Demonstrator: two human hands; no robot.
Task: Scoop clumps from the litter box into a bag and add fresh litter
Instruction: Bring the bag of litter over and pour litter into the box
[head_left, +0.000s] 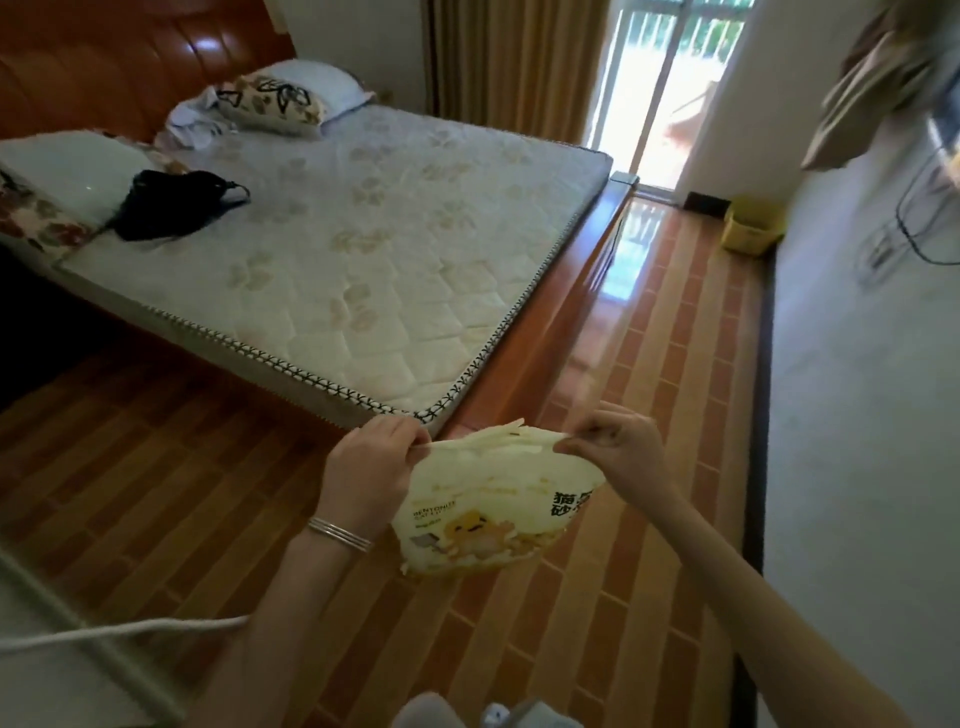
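I hold the litter bag (488, 509) in the air above the floor (649, 364), left hand (371, 462) and right hand (618, 441) pinching opposite top corners, fingers clenched, probably to spread its mouth.

Both forearms are bare; thin silver bangles (340, 533) circle the wrist just below the left hand (370, 462).

A litter bag (493, 499) hangs at lower centre between a left hand (371, 460) and a right hand (618, 441), above the floor (649, 364). A bed (363, 228) fills the upper left, pillows (291, 96) at its far end. A bin (750, 228) sits upper right, near the window (665, 88).
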